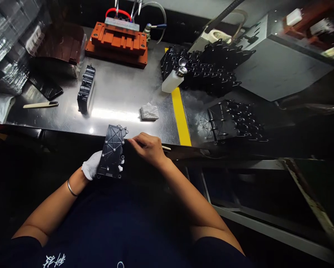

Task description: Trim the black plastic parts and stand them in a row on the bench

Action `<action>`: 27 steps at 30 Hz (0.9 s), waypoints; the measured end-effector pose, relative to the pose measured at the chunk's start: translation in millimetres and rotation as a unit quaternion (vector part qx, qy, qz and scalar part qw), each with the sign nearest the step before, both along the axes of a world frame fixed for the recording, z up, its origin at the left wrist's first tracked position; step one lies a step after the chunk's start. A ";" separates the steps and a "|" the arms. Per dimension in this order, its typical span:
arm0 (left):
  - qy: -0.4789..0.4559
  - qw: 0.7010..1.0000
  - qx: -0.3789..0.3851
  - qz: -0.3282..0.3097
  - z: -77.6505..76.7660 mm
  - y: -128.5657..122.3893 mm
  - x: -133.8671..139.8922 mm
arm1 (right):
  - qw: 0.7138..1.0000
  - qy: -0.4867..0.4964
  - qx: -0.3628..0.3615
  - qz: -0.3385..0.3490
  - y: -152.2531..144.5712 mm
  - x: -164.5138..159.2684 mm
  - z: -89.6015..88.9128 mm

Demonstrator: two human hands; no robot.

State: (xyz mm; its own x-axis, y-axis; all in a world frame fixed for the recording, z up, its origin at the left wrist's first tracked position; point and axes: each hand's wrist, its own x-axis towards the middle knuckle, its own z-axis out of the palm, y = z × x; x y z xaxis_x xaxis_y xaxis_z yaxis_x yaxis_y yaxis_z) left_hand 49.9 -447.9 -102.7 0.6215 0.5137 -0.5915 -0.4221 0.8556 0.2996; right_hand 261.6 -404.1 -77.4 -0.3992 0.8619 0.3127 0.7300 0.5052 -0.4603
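Two hands are at work just off the near edge of the desk. The gloved left hand grips a black ribbed part by its left side and from beneath. Its long axis runs away from the body, the far end leaning slightly right and overlapping the desk's edge in view; the face with crossing ribs is turned up. The bare right hand has thumb and forefinger pinched narrow, just beside the part's right edge; whether anything tiny sits between them, I cannot tell.

A second black part rests on the desk, its long axis also running away from the person. The white bottle with a metal top leans to the right in view; its contents are hidden. Clear plastic packs are stacked at far left, what they hold too blurred to tell.

Bare metal stretches between the second part and the white wad, bounded behind by the orange fixture and on the right by yellow tape.
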 end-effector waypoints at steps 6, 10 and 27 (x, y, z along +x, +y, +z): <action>0.004 1.000 -0.008 -0.008 1.7 1.4 -0.8 | 0.999 0.032 -0.027 0.000 -1.4 1.1 -4.3; 0.003 1.000 -0.011 -0.008 3.2 1.0 -1.3 | 0.998 0.056 -0.033 0.006 -1.9 1.1 -5.6; 0.107 0.988 0.114 -0.014 -6.3 -5.2 3.4 | 0.987 0.115 -0.078 -0.075 -31.0 -12.1 1.0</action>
State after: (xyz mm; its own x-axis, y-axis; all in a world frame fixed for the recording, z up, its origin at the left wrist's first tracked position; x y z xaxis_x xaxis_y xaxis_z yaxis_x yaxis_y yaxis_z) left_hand 53.2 -453.1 -109.1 0.5103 0.6333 -0.5818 -0.3044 0.7658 0.5665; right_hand 249.5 -435.1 -76.4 -0.1966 0.9509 0.2390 0.6587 0.3087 -0.6862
